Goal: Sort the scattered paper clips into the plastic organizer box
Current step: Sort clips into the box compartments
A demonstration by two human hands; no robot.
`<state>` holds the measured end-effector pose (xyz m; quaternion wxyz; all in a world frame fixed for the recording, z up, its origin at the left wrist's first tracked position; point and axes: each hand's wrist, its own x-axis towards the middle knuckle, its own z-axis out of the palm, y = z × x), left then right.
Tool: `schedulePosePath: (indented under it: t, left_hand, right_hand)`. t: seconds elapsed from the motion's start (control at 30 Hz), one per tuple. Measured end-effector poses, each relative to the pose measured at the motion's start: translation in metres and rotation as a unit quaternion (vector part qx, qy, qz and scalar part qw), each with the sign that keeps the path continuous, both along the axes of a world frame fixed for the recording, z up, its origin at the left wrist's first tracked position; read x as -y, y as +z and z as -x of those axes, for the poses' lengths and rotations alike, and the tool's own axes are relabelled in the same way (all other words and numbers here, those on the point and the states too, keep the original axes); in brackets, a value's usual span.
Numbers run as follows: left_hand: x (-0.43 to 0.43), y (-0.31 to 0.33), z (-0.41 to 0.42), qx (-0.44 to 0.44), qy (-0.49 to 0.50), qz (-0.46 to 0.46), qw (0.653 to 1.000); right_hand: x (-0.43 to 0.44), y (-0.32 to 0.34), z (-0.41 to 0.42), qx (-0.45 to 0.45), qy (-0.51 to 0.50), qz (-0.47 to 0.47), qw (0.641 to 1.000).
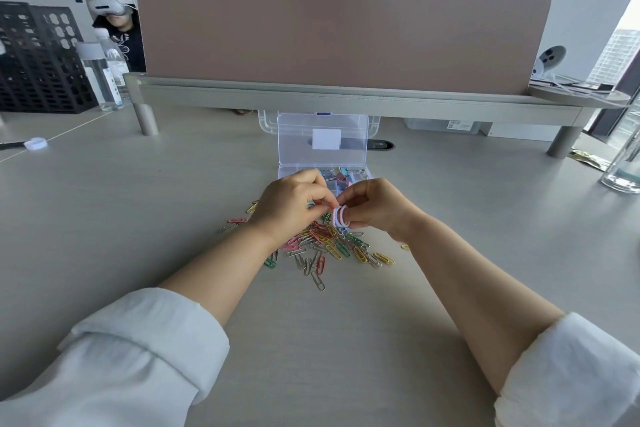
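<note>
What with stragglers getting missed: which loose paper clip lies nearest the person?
The silver clip at the pile's near edge; every other lies farther toward the organizer box.

Office: desk divider, monitor riser

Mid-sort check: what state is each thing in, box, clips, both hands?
organizer box, lid open and upright; some compartments filled.
loose paper clips, scattered in a heap on the table, unsorted.
right hand, fingers curled, pinching the pastel paper clips.
pastel paper clips, bunched together, off the table.
left hand, fingertips at the same bunch; grip unclear.
water bottle, upright, capped.
</note>
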<state>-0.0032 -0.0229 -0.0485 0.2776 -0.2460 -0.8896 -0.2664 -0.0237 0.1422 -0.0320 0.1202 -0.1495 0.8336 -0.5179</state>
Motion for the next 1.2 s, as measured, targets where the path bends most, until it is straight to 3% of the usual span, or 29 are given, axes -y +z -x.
schedulePosePath:
  t: [0.13,0.3,0.47,0.57,0.67,1.2]
  left_hand:
    - [0.002,0.0,0.002,0.012,-0.012,0.013,1.0]
    - [0.008,0.006,0.009,0.053,0.037,-0.012,0.998]
    - [0.022,0.012,0.028,0.194,0.127,0.092,0.968]
    - [0.02,0.012,0.039,0.253,0.113,0.172,0.945]
    - [0.017,0.014,0.049,0.255,0.107,0.201,0.94]
    - [0.023,0.027,0.077,0.267,0.112,0.204,0.935]
  right_hand:
    - [0.0,-0.001,0.003,-0.034,-0.031,-0.04,0.998]
    - [-0.002,-0.005,0.014,-0.144,-0.058,-0.158,0.975]
    - [-0.008,0.0,0.023,-0.222,-0.081,-0.217,0.947]
    - [-0.012,0.004,0.042,-0.231,-0.103,-0.255,0.933]
    - [-0.011,0.012,0.064,-0.229,-0.125,-0.276,0.925]
    - [0.006,-0.002,0.118,-0.213,-0.103,-0.44,0.866]
